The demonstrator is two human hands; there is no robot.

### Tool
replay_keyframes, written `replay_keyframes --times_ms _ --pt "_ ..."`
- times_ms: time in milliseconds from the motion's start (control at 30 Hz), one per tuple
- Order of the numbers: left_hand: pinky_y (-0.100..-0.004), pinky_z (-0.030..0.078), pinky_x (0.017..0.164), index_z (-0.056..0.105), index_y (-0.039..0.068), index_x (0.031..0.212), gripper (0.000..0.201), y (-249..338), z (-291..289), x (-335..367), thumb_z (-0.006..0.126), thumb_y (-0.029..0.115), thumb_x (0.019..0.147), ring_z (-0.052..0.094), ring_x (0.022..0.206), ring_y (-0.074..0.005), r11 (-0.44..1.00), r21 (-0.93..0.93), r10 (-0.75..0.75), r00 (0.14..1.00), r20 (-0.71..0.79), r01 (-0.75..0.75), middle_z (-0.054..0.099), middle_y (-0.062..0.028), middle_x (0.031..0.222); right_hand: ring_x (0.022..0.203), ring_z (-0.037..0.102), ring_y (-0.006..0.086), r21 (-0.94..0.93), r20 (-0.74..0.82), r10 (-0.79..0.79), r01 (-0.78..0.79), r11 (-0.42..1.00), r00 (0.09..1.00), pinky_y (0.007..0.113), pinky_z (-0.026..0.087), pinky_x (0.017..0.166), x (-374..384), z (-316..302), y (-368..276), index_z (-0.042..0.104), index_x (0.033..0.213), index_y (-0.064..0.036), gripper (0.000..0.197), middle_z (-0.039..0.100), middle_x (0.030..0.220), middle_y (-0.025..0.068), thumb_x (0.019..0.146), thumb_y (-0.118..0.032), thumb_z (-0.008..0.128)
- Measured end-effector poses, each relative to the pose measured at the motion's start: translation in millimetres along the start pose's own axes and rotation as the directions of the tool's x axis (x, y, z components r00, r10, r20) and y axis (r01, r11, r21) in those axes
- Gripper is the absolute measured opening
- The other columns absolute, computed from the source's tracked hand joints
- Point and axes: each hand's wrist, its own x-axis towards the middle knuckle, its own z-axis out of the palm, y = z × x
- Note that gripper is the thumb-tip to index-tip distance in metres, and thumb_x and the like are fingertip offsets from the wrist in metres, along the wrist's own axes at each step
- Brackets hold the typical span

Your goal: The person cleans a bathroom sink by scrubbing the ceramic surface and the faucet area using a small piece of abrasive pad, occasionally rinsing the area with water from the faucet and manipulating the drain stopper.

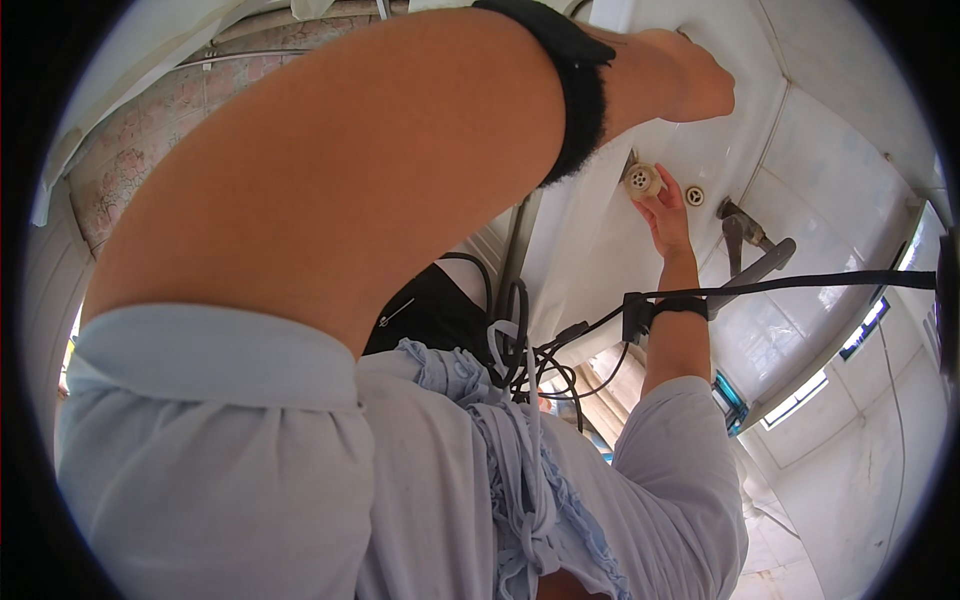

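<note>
Left arm (330,190) reaching over white basin (585,265)

Dark band (582,100) at wrist. Left hand (695,80) beyond it, fingers mostly hidden; cannot tell if open or closed. Right hand (666,210) grips round perforated piece (642,181) in its fingers, over basin, just left of drain (695,196). Tap (735,240) near right wrist.

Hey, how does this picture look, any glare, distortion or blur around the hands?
In the head view, black surrounds the round fisheye image and edges bow at right; whitish glare marks the wall tiles; the left arm looms large; the round strainer in the right hand looks small, its holes distinguishable, without obvious blur.
</note>
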Motion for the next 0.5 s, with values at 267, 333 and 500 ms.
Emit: replay_keyframes --times_ms 267,333,500 --pt "-0.0398 0.047 0.077 0.058 0.007 0.105 0.029 2.4 -4.7 -2.6 0.041 0.010 0.081 0.057 0.096 -0.0284 0.997 -0.064 -0.042 0.999 0.024 0.043 0.059 -0.0095 0.107 0.104 0.053 0.0178 0.005 -0.033 -0.011 0.012 1.000 0.999 0.029 0.046 0.088 0.9 -0.9 2.9 0.037 0.128 -0.0113 0.054 0.052 0.115 0.0063 0.078 0.006 0.053" --pt "-0.0398 0.047 0.077 0.058 0.007 0.105 0.029 1.5 -3.5 -3.1 0.042 0.010 0.081 0.057 0.096 -0.0284 0.998 -0.051 -0.034 0.999 0.018 0.035 0.059 -0.0095 0.106 0.104 0.053 0.0179 0.003 -0.040 -0.017 0.017 1.000 0.999 0.029 0.046 0.088 1.4 1.0 3.4 0.037 0.127 -0.0108 0.054 0.052 0.115 0.0064 0.078 0.006 0.053" --pt "-0.0398 0.047 0.078 0.058 0.007 0.104 0.028 0.9 -2.5 -3.9 0.042 0.011 0.082 0.056 0.096 -0.0285 1.000 0.002 -0.001 1.000 0.005 0.001 0.059 -0.0094 0.106 0.104 0.053 0.0180 -0.011 -0.056 -0.017 0.016 1.000 0.998 0.030 0.046 0.088 -0.2 3.0 2.7 0.037 0.127 -0.0105 0.054 0.053 0.115 0.0065 0.078 0.005 0.054"
